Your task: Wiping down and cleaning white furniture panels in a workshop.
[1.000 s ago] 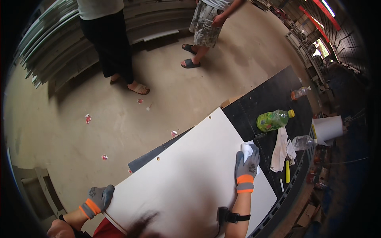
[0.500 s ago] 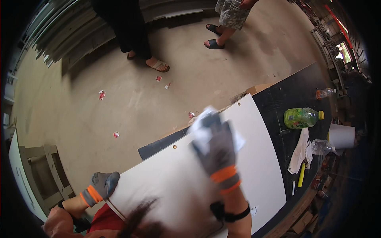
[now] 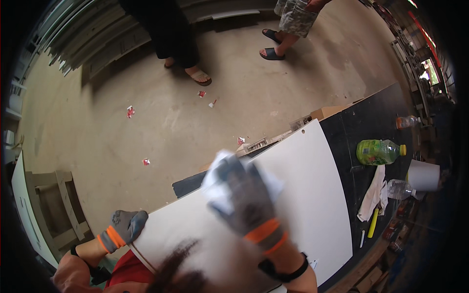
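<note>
The black table carried a white panel; beside it lay a green-labelled bottle, a pale cloth, a yellow stick and a slim white stick.

Head-worn, the fisheye camera looks down at the close white panel and floor beyond.

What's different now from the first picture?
The right hand moved left across the white board, from its right edge to its far edge, taking the white cloth along. Nothing was visibly let go. The left hand stayed at the board's left end, and the green bottle stayed put.
</note>
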### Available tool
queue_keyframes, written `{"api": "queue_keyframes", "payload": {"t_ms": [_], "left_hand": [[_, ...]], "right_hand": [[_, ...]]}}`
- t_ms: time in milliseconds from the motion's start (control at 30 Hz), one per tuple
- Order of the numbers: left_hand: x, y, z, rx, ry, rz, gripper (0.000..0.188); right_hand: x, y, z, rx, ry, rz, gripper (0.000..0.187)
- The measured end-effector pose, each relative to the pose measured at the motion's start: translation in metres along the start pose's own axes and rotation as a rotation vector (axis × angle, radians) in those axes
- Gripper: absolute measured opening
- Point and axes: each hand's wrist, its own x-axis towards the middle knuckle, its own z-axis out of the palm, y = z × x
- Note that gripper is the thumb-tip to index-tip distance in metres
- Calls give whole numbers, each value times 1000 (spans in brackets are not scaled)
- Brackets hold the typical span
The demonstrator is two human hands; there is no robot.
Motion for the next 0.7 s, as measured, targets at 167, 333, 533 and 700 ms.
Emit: {"api": "queue_keyframes", "payload": {"t_ms": [167, 333, 533, 700], "left_hand": [[-3, -13, 8, 7, 23, 21, 10], [6, -10, 8, -10, 3, 29, 9], [-9, 2, -1, -27, 12, -65, 10], [6, -15, 9, -31, -3, 2, 12]], "right_hand": [[25, 60, -20, -139, 108, 114, 58], [28, 146, -60, -588, 262, 311, 54], [-10, -39, 20, 27, -41, -138, 70], [17, 11, 9, 6, -89, 250, 54]]}}
